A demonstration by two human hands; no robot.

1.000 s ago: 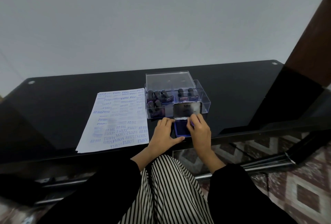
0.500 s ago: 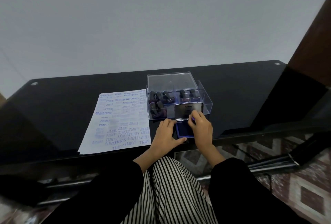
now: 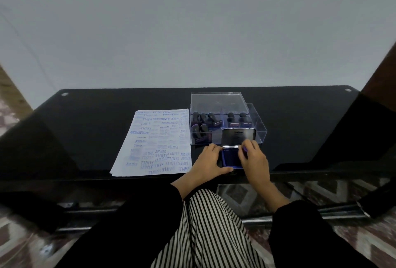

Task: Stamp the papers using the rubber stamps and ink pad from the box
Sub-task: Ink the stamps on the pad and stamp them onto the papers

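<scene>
A blue ink pad lies open near the table's front edge, its metal lid standing up behind it. My left hand grips the pad's left side, thumb along its front. My right hand holds a rubber stamp down on the pad; only a purple bit of the stamp shows between the fingers. A stack of papers covered in blue stamp marks lies to the left. Behind the pad stands a clear plastic box with several black-handled stamps in its compartments.
The box's clear lid leans at the back of the box. The black glass table runs wide to both sides. A dark wooden post rises at the right. My striped trousers and black sleeves fill the foreground.
My right hand has shifted slightly on the ink pad with the stamp. The left hand stays on the pad's left side. The camera view has drifted a little.
</scene>
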